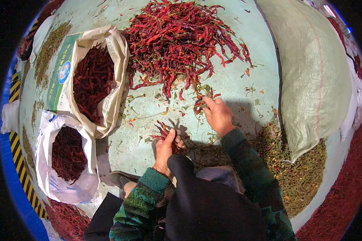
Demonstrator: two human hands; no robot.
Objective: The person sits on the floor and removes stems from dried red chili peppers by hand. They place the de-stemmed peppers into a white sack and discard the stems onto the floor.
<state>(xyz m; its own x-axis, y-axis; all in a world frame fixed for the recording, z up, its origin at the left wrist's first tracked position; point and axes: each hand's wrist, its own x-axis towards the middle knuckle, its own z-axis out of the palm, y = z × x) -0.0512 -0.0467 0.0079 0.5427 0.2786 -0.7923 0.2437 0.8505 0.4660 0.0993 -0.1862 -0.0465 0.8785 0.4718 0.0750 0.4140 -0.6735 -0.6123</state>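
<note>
My left hand (166, 147) is closed around a small bunch of dried red chili peppers (163, 130), their tips poking out past the thumb. To the right and farther forward, my right hand (217, 114) has its fingertips at some dark red chilies (200, 104) lying on the pale green floor; whether it grips one cannot be made out. Just beyond it spreads a large heap of dried red chilies (178, 42), many with green stems on. Loose stems and leaf bits (137, 98) are scattered between the hands and the heap.
On the left stand two unsealed sacks, a beige woven one (123, 60) and a white one (43, 162), both holding dark red chilies. A full woven sack (313, 75) lies at right, beside a pile of stems and debris (301, 177). More red chilies (341, 192) line the right rim.
</note>
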